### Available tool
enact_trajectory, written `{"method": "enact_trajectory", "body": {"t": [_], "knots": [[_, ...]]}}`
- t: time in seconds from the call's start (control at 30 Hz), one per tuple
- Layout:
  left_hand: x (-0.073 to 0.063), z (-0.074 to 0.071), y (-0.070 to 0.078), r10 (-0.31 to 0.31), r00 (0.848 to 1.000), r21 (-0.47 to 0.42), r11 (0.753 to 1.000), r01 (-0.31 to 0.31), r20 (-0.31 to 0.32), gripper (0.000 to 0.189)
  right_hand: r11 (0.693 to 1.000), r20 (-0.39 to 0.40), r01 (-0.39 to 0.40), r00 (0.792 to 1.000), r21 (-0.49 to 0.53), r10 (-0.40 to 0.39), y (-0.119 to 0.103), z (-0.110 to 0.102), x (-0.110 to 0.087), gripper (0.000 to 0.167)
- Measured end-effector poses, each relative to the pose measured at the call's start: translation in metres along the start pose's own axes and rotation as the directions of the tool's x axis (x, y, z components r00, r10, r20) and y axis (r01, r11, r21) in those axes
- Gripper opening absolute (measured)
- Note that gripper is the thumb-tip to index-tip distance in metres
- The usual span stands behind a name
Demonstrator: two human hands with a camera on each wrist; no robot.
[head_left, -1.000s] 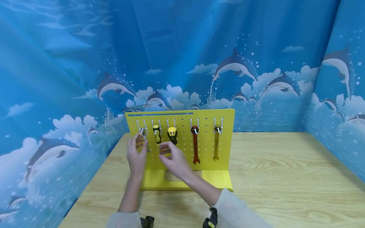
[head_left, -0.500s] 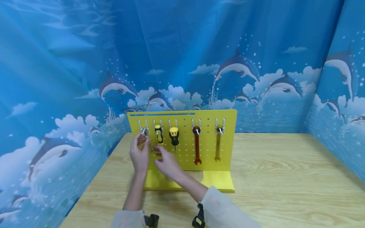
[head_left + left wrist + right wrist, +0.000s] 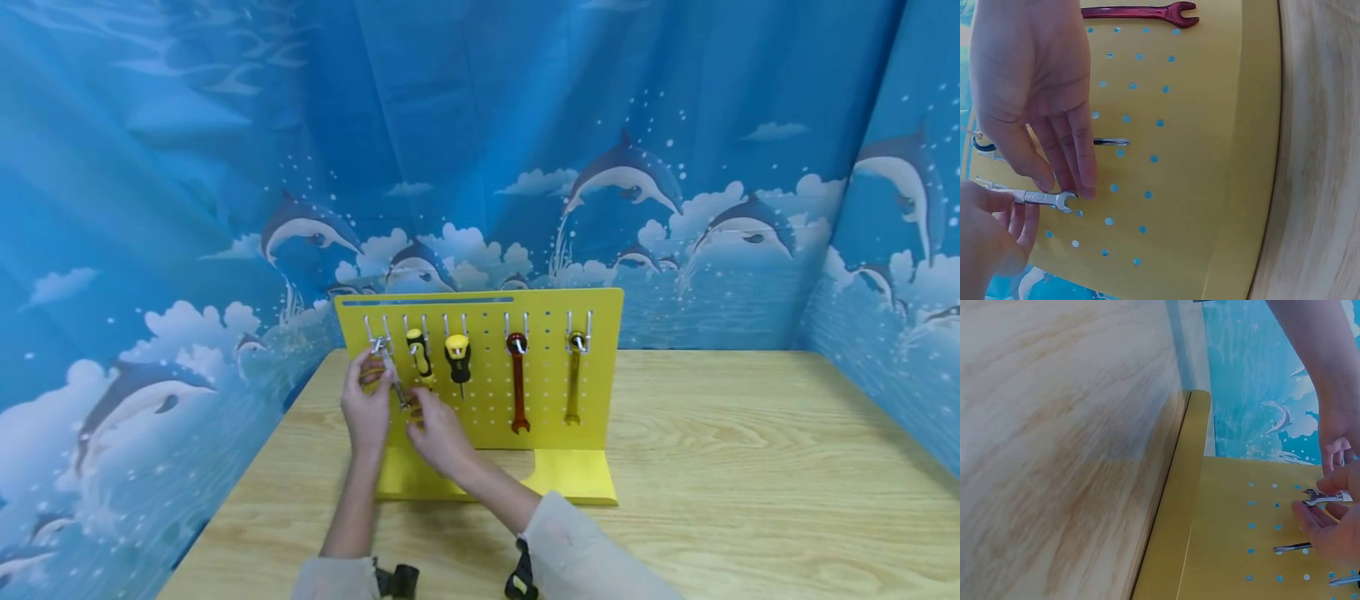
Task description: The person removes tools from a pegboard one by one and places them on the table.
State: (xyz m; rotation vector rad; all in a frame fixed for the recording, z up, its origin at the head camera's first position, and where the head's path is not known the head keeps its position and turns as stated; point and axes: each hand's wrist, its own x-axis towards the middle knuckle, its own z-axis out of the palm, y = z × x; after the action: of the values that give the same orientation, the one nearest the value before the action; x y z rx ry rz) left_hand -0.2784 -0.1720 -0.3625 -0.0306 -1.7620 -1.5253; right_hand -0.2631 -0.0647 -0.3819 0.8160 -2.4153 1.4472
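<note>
A silver wrench (image 3: 395, 379) hangs tilted at the left of the yellow pegboard (image 3: 480, 392), its upper end at a hook. My left hand (image 3: 367, 408) pinches its shank; in the left wrist view the left thumb (image 3: 994, 200) lies along it. My right hand (image 3: 442, 433) is beside the wrench's lower open end, thumb and fingers spread around it, fingers fairly straight in the left wrist view. Whether they touch the metal I cannot tell. Close by hang a yellow-black screwdriver (image 3: 420, 354) and a stubby yellow-black screwdriver (image 3: 458, 362).
A red wrench (image 3: 517, 383) and a yellowish wrench (image 3: 573, 383) hang farther right on the board. The board's yellow base (image 3: 573, 479) stands on a wood-grain table (image 3: 712, 458). A blue dolphin-print curtain (image 3: 480, 167) rises behind and beside it.
My right hand has moved left and slightly down toward the wrench. The wrench's lower end has swung out right, toward the right fingers. The left hand still holds near its upper part.
</note>
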Motion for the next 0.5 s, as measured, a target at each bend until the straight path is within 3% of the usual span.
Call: {"method": "enact_trajectory", "body": {"t": [0.17,0.3,0.5], "knots": [[0.0,-0.005,0.011,-0.129,0.99,0.0,0.992,0.129,0.059,0.037,0.999,-0.071,0.046,0.997,0.02,-0.044,-0.005,0.0,-0.001,0.035],[0.001,-0.01,0.018,-0.24,0.964,-0.037,0.969,0.246,0.115,0.039,0.997,-0.116,0.067,0.991,0.038,-0.062,-0.008,0.0,-0.003,0.03],[-0.001,-0.017,0.027,-0.326,0.926,-0.136,0.926,0.354,0.191,0.039,0.994,-0.115,0.037,0.993,0.106,-0.025,-0.013,-0.002,-0.007,0.03]]}}
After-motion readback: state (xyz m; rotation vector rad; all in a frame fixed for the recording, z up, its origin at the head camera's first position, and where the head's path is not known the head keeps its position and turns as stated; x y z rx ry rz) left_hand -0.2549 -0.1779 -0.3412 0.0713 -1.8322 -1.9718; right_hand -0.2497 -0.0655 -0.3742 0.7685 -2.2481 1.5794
